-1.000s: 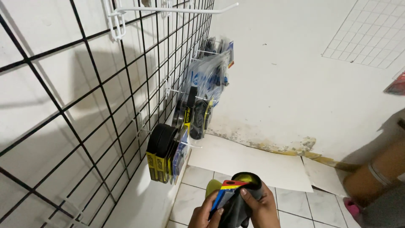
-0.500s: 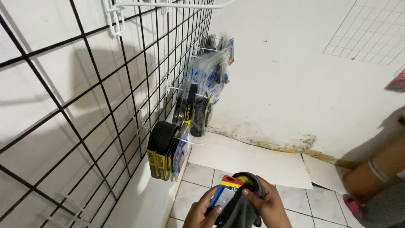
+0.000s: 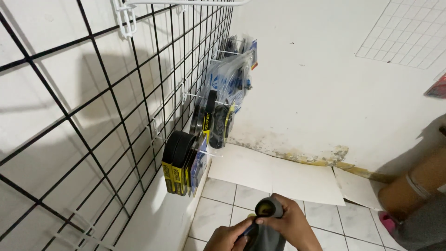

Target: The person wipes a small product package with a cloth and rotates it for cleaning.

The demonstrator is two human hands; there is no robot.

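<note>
Head view: left hand (image 3: 227, 237) and right hand (image 3: 290, 225) both grip a dark packaged roll (image 3: 265, 209), steadying it below the black wire grid (image 3: 116, 116) of hung rolls (image 3: 179, 160).

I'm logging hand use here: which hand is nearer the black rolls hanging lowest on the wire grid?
Left. The left hand sits below and right of the black rolls; the right hand is farther right.
</note>
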